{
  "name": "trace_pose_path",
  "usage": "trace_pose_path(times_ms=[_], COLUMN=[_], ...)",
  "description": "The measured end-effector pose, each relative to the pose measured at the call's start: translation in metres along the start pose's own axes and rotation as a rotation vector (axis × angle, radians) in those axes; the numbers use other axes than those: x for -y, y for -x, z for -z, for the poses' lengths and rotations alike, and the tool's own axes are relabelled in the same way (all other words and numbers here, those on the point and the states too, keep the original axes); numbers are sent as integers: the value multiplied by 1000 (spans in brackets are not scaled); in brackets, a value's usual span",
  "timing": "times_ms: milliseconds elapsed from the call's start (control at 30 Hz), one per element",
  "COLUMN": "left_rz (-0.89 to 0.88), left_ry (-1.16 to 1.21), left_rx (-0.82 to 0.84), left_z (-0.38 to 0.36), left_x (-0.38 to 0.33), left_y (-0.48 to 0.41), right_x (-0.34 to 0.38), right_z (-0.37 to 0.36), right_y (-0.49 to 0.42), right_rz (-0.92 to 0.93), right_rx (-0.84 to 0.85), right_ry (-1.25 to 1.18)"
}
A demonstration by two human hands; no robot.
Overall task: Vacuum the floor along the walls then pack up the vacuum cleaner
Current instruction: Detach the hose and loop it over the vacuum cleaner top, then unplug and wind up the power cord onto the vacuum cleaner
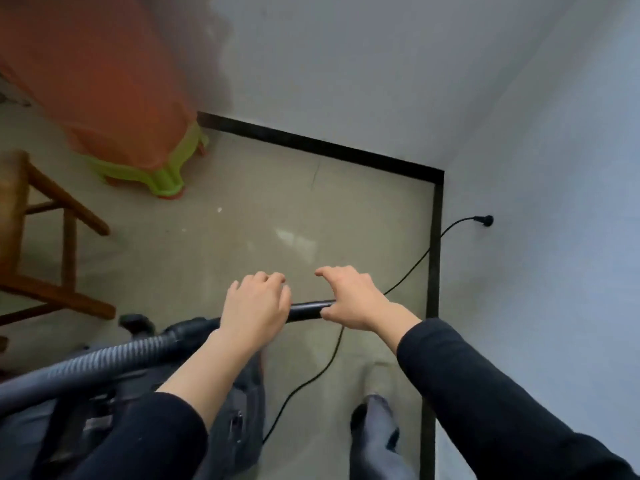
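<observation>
Beige floor (pixel 242 237) meets white walls at a black-skirted corner, a cord (pixel 332 355) running to a wall plug (pixel 485 220). Over it the left hand (pixel 254 313) curls round the vacuum's black tube (pixel 306 310) beside the ribbed hose (pixel 104 362), and the right hand (pixel 349 296) pinches the tube's end, forefinger lifted
</observation>
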State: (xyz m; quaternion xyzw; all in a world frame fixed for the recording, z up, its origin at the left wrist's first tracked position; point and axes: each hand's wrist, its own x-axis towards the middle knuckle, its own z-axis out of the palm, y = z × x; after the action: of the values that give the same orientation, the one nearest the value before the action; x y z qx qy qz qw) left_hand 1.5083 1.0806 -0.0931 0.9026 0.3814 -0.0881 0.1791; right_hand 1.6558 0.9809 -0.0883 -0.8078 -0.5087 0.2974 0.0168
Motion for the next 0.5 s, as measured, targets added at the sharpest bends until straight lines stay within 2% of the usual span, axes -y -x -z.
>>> trace_pose_path(times_ms=[267,500], left_rz=[-40,-134], left_ry=[132,209], left_rx=[282,387], left_z=[-77,-107], left_x=[-194,-299], left_y=[-145,-232], right_x=[-237,-353], right_z=[72,117], right_y=[-33,-45], right_rz=[-318,-463], right_rx=[135,262], right_ry=[154,382])
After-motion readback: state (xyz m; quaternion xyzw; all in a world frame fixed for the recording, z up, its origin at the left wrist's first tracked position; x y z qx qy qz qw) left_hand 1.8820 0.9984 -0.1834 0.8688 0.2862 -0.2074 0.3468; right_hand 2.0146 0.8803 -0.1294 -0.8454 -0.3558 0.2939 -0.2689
